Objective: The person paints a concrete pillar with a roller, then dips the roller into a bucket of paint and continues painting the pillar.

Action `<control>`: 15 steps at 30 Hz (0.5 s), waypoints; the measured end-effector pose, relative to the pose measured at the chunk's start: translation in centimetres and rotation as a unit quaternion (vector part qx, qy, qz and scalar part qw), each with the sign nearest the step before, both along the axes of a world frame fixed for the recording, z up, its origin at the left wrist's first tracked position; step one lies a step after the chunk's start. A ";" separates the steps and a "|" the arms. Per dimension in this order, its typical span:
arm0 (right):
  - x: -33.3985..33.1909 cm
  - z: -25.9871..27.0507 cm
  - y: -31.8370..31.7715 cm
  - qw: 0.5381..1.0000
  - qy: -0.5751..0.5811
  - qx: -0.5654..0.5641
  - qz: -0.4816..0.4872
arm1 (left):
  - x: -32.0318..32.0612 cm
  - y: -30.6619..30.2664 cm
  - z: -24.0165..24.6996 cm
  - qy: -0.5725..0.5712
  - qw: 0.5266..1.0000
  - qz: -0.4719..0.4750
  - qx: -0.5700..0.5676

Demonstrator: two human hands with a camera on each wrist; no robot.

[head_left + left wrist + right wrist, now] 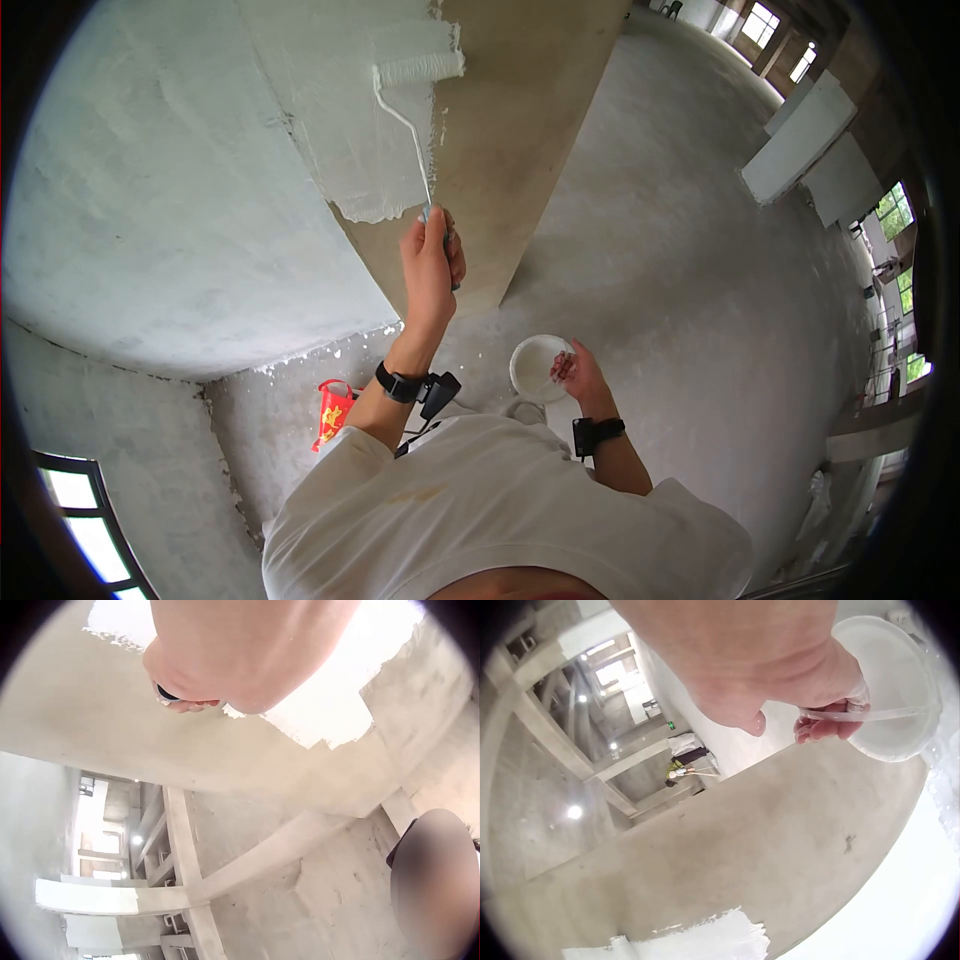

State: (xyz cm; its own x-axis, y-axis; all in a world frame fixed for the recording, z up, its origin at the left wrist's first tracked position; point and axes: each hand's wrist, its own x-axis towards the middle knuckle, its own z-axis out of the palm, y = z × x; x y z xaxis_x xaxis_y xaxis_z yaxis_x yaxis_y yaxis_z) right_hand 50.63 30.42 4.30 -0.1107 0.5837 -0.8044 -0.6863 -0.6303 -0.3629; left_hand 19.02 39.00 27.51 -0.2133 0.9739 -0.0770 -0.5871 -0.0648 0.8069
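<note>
My left hand (428,268) grips the handle of a paint roller (420,68). Its white sleeve lies against the column's face, at the border between fresh white paint (370,170) and bare tan plaster (510,130). In the left wrist view the left hand (225,656) has its fingers curled round the handle end, and the roller head is hidden. Low by my body, my right hand (582,374) holds a white bucket (516,372) of pale paint. The right wrist view shows paint-smeared fingers (829,729) hooked round the bucket's thin white handle (896,714).
A red bag (333,412) with a yellow print stands on the paint-spotted floor near the left wall (150,200). Grey concrete floor (680,230) stretches to the right of the column. In the right wrist view, another person (676,774) appears far off.
</note>
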 end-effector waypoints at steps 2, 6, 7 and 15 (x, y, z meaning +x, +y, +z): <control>0.1 0.0 0.0 1.000 -0.004 -0.008 0.004 | 0.3 -0.5 -1.4 -0.007 1.000 0.002 -0.014; 0.9 -0.5 0.5 1.000 -0.015 0.002 0.016 | 0.8 -1.8 -5.5 -0.023 0.997 0.005 -0.071; 1.1 -0.6 0.7 1.000 -0.012 0.011 0.023 | 0.9 -2.3 -6.6 -0.034 0.995 0.003 -0.091; 2.0 -0.2 2.6 0.996 -0.027 0.022 0.081 | 2.1 -5.6 -13.9 -0.068 0.981 0.020 -0.181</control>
State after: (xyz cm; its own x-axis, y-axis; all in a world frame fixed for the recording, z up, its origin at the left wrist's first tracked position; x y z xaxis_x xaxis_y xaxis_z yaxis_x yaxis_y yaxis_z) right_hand 52.63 33.03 4.07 -0.1634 0.5965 -0.7858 -0.5545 -0.7143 -0.4269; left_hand 21.09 33.37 13.62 -0.2142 0.8685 -0.4469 -0.6945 0.1863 0.6950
